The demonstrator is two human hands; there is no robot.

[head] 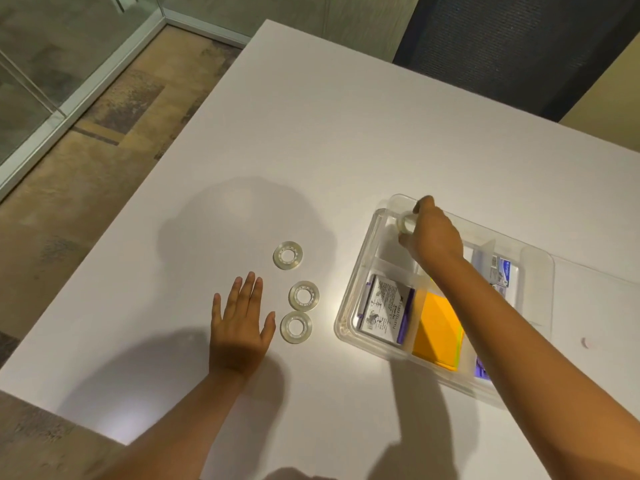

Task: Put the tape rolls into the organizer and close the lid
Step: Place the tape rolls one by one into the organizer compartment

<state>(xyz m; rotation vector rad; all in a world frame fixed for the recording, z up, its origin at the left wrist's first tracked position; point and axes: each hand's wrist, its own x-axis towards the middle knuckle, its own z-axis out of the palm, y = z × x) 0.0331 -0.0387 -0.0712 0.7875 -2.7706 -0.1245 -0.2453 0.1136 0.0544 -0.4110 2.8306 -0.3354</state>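
Observation:
Three clear tape rolls lie flat on the white table (311,133): one (287,255) farther off, one (303,295) in the middle and one (296,327) nearest me. My left hand (240,323) rests flat and open just left of the two nearer rolls. A clear plastic organizer (349,292) stands open at the right. My right hand (433,235) reaches over its far left compartment, fingers shut on a fourth tape roll (407,223). The transparent lid (588,306) seems to lie open flat to the right of the organizer.
Inside the organizer are a printed white and purple box (384,310), an orange and yellow pad of sticky notes (436,330) and another printed pack (500,271). A dark mesh chair (519,46) stands beyond the table's far edge. Carpet and a glass partition lie to the left.

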